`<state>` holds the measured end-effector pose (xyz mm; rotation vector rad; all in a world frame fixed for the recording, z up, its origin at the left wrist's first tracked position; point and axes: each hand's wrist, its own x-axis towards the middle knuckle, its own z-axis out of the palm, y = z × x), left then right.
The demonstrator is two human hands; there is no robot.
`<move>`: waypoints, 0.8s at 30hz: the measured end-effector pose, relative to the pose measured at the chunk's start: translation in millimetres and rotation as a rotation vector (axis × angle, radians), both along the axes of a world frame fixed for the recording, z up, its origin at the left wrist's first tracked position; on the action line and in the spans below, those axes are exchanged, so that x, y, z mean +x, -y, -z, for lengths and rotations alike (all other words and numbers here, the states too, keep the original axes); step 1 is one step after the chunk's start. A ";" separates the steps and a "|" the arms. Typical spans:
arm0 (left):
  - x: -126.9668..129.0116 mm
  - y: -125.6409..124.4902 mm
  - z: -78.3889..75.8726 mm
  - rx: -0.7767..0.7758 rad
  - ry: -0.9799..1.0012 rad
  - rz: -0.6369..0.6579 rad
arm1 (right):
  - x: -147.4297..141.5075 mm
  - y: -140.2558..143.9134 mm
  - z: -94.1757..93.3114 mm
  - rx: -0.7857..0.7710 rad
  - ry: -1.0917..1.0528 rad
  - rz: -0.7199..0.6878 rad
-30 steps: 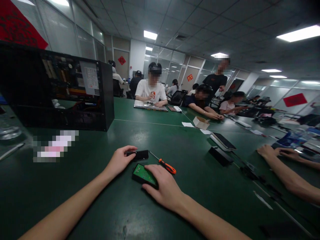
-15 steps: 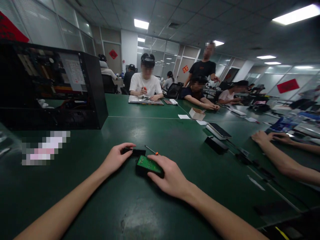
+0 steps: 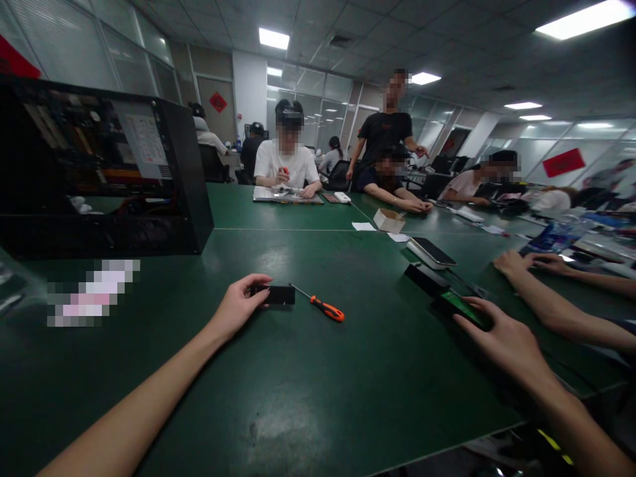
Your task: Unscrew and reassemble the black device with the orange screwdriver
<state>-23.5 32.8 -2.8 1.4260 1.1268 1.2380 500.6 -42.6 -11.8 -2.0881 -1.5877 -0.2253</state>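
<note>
My left hand (image 3: pixel 244 298) pinches one end of a flat black plastic piece (image 3: pixel 281 295), perhaps a cover, near the middle of the green table (image 3: pixel 278 371). Just right of that piece lies a screwdriver (image 3: pixel 328 309) with an orange and black handle, its shaft pointing to the upper left. Over at the right, my right hand (image 3: pixel 501 334) is closed around a black box with a green circuit board (image 3: pixel 464 308) showing on top. The box's far end is close to another black block (image 3: pixel 427 278) on the table; whether they touch I cannot tell.
An open computer case (image 3: pixel 186 179) stands at the left. A white device with a dark top (image 3: pixel 431 252), a small cardboard box (image 3: pixel 389 220) and paper slips lie toward the back right. Another person's forearms (image 3: pixel 566 298) rest at the right. A co-worker (image 3: pixel 285 162) sits opposite.
My right hand has carried the circuit-board box from the middle to the right side, uncovering the screwdriver's handle. My left hand stays nearly in place with the black piece.
</note>
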 end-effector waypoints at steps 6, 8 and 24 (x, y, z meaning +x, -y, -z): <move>1.6 2.8 -2.0 -0.026 0.070 -0.002 | 22.0 5.8 7.5 -0.089 0.043 0.073; 5.6 5.3 -2.3 -0.040 0.103 0.007 | 4.1 2.5 2.9 0.004 0.134 0.029; 28.2 35.6 0.5 0.212 -0.004 0.195 | -284.7 -34.5 -25.9 -0.476 -0.789 -1.159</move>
